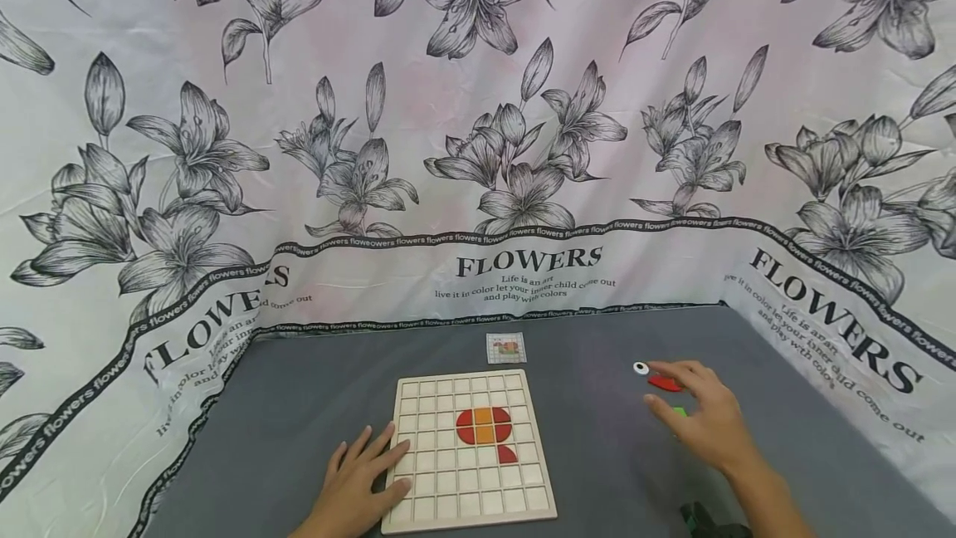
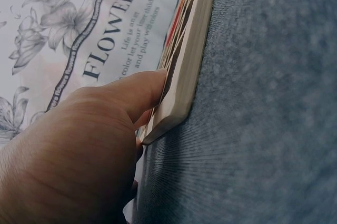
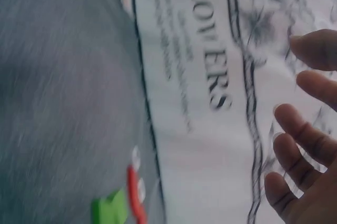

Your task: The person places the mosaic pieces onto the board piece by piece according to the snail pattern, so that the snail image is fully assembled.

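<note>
- Board (image 1: pixel 448 481) lay flat; left hand (image 1: pixel 357 478), fingers spread, touched its left edge.
- Red piece (image 1: pixel 664 383), long axis crosswise, lay partly hidden by right hand (image 1: pixel 705 418), fingers parted.
- Green piece (image 1: pixel 679 411) was mostly hidden.

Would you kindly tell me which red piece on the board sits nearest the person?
The lone red quarter-round below the others; the other red pieces flank the orange pieces higher up the board.
</note>
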`<state>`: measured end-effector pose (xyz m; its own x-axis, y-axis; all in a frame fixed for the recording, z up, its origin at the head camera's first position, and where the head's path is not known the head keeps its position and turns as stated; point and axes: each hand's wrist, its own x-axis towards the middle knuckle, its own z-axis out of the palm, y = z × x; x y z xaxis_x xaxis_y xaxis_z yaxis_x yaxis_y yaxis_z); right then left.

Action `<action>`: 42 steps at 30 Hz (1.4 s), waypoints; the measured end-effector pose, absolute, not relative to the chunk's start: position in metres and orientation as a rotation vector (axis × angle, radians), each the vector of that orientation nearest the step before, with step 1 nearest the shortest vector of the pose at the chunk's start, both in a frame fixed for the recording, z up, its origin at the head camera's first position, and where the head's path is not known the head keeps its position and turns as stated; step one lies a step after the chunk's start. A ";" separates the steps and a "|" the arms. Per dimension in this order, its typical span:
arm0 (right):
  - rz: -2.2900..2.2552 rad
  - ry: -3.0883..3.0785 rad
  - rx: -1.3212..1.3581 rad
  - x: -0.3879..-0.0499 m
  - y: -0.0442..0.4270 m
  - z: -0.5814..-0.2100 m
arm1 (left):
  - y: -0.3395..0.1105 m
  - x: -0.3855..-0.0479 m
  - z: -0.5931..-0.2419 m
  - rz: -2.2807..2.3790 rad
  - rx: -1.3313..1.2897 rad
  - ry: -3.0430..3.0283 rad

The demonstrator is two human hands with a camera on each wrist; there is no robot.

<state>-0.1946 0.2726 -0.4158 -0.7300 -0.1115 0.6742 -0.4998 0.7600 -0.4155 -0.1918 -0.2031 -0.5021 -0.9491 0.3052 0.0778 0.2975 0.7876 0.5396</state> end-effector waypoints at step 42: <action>0.723 -2.561 0.184 -0.186 0.318 -0.488 | -0.205 -0.190 -0.498 0.865 0.487 2.979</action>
<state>-0.1865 0.3180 -0.4880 -0.8806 -0.0013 0.4738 -0.2490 0.8520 -0.4605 -0.1903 -0.2046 -0.4983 -0.9519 0.2947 0.0839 0.2938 0.8000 0.5231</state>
